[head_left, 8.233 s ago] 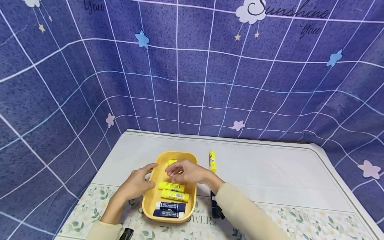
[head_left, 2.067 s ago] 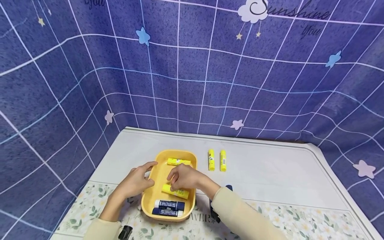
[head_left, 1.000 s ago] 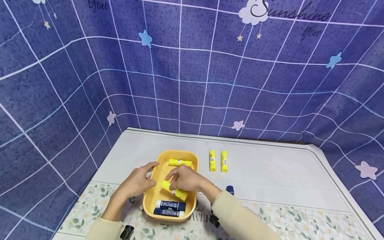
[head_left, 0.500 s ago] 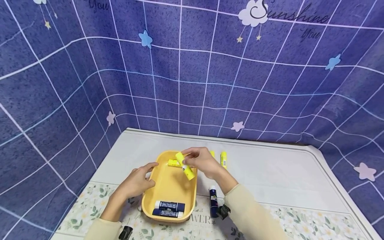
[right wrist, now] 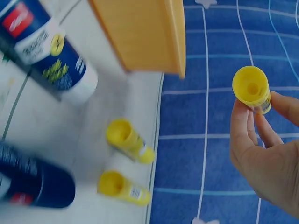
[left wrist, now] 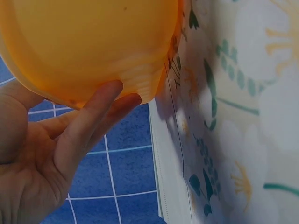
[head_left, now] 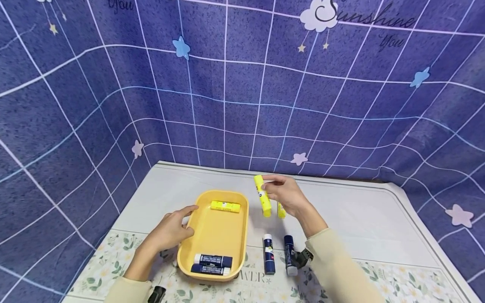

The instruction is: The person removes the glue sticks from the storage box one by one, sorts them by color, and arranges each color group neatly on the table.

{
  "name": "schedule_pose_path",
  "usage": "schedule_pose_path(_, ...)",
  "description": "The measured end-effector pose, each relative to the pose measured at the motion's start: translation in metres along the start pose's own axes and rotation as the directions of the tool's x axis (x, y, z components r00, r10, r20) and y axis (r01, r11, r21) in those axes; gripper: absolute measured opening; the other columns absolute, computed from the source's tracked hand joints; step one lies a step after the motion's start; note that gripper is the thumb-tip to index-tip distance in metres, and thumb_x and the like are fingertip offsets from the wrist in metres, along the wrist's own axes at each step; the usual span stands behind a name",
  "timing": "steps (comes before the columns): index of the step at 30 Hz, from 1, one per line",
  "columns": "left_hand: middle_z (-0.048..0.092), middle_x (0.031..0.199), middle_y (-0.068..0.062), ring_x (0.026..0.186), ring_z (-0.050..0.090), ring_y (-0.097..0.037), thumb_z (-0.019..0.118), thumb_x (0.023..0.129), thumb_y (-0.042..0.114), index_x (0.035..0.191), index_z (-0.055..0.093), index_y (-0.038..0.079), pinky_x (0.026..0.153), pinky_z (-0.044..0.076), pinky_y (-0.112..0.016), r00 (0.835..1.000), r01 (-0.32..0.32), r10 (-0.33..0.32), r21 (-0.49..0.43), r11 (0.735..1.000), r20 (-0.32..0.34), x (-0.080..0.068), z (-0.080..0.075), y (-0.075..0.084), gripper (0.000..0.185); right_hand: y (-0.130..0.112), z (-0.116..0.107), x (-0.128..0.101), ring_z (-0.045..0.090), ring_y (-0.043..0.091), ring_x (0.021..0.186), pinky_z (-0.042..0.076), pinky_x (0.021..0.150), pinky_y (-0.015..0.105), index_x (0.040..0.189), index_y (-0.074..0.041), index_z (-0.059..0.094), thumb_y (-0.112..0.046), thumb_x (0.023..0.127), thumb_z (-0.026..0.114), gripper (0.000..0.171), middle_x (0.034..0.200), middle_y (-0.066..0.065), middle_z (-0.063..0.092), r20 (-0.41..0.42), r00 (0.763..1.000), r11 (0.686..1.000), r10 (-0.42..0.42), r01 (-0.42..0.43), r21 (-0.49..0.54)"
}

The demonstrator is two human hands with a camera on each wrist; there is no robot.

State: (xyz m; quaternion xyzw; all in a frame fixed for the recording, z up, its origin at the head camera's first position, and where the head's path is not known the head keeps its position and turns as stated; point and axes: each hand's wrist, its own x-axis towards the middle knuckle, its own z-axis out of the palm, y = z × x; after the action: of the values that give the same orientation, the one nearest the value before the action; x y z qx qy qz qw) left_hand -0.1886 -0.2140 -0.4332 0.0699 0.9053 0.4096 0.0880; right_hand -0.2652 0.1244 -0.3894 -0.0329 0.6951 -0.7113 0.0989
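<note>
While the right hand [head_left: 289,196] pinches a yellow stick [head_left: 262,195] above the table [head_left: 341,219], beyond the tray [head_left: 212,229], the left hand [head_left: 169,230] steadies the tray's rim with relaxed fingers. Sorting looks past halfway: two yellow sticks [right wrist: 126,163] and two blue sticks [head_left: 278,252] lie outside, while one yellow stick and two blue ones remain inside.

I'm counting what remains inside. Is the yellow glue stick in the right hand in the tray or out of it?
Out. The right hand pinches the yellow glue stick in the air, right of the tray.
</note>
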Motion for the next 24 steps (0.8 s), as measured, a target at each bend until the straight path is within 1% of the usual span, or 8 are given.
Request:
schedule_pose_path(6,0.055,0.145,-0.034,0.085,0.078,-0.026,0.061,0.083,-0.003,0.156,0.042,0.001,0.048,0.051,-0.027,1.0,-0.016,0.016,-0.017,1.0,0.001,-0.001,0.0,-0.001,0.075,0.004,-0.03,-0.002,0.053,0.004,0.069,0.048,0.064,0.015,0.142,0.007,0.057,0.004,0.093,0.061,0.049,0.095,0.002,0.062,-0.059,0.998,1.0,0.028,-0.028,-0.002)
schedule_pose_path(8,0.058,0.142,-0.034,0.081,0.077,-0.023,0.06,0.083,-0.003,0.156,0.043,0.002,0.047,0.05,-0.026,1.0,-0.016,0.016,-0.025,1.0,0.003,-0.001,0.0,0.0,0.075,0.007,-0.041,-0.003,0.057,0.004,0.075,0.052,0.068,0.015,0.143,0.007,0.055,0.003,0.093,0.061,0.051,0.099,0.002,0.062,-0.083,0.996,0.999,0.04,-0.04,-0.006)
schedule_pose_path(11,0.068,0.128,-0.033,0.062,0.069,-0.018,0.06,0.083,-0.003,0.156,0.042,0.002,0.044,0.045,-0.024,1.0,-0.021,0.021,-0.025,0.999,0.007,-0.001,0.0,0.001,0.075,0.012,-0.059,-0.005,0.063,0.005,0.084,0.056,0.076,0.017,0.145,0.007,0.053,0.002,0.094,0.062,0.052,0.103,0.002,0.062,-0.126,0.99,0.998,0.056,-0.058,-0.015)
schedule_pose_path(15,0.073,0.119,-0.028,0.047,0.053,-0.014,0.06,0.084,-0.003,0.157,0.042,0.003,0.042,0.038,-0.02,1.0,-0.02,0.02,-0.006,1.0,-0.002,-0.001,-0.001,0.0,0.075,0.02,-0.08,-0.005,0.064,0.004,0.081,0.059,0.077,0.019,0.146,0.01,0.051,0.002,0.094,0.064,0.054,0.098,0.0,0.065,-0.174,0.982,0.998,0.069,-0.066,0.021)
schedule_pose_path(17,0.07,0.125,-0.03,0.055,0.062,-0.017,0.06,0.084,-0.003,0.156,0.043,0.002,0.043,0.04,-0.021,1.0,-0.025,0.025,0.001,1.0,-0.004,-0.001,-0.001,0.0,0.074,0.025,-0.088,-0.004,0.064,0.004,0.08,0.059,0.077,0.02,0.147,0.011,0.048,0.002,0.094,0.064,0.056,0.094,-0.002,0.067,-0.189,0.979,0.997,0.077,-0.07,0.045)
schedule_pose_path(20,0.059,0.14,-0.035,0.086,0.078,-0.033,0.06,0.084,-0.004,0.155,0.043,0.0,0.047,0.048,-0.023,0.999,-0.036,0.036,0.0,0.999,-0.005,-0.001,-0.001,-0.001,0.074,0.032,-0.098,-0.004,0.063,0.003,0.078,0.058,0.075,0.019,0.148,0.012,0.045,0.002,0.095,0.063,0.057,0.089,-0.005,0.068,-0.212,0.974,0.995,0.086,-0.075,0.062)
schedule_pose_path(22,0.052,0.147,-0.036,0.109,0.074,-0.041,0.06,0.084,-0.004,0.155,0.043,-0.001,0.052,0.053,-0.024,0.999,-0.036,0.036,-0.008,0.999,-0.004,-0.001,-0.001,-0.001,0.073,0.037,-0.103,-0.004,0.063,0.003,0.077,0.057,0.073,0.019,0.149,0.013,0.043,0.001,0.095,0.062,0.058,0.086,-0.007,0.068,-0.225,0.97,0.995,0.089,-0.077,0.061)
schedule_pose_path(24,0.05,0.148,-0.036,0.116,0.069,-0.044,0.06,0.083,-0.004,0.155,0.043,-0.002,0.055,0.055,-0.025,0.999,-0.032,0.032,-0.011,0.999,-0.004,-0.001,0.0,-0.001,0.074,0.041,-0.106,-0.004,0.063,0.003,0.075,0.057,0.072,0.019,0.148,0.014,0.043,0.001,0.095,0.062,0.058,0.084,-0.007,0.069,-0.241,0.966,0.995,0.089,-0.078,0.057)
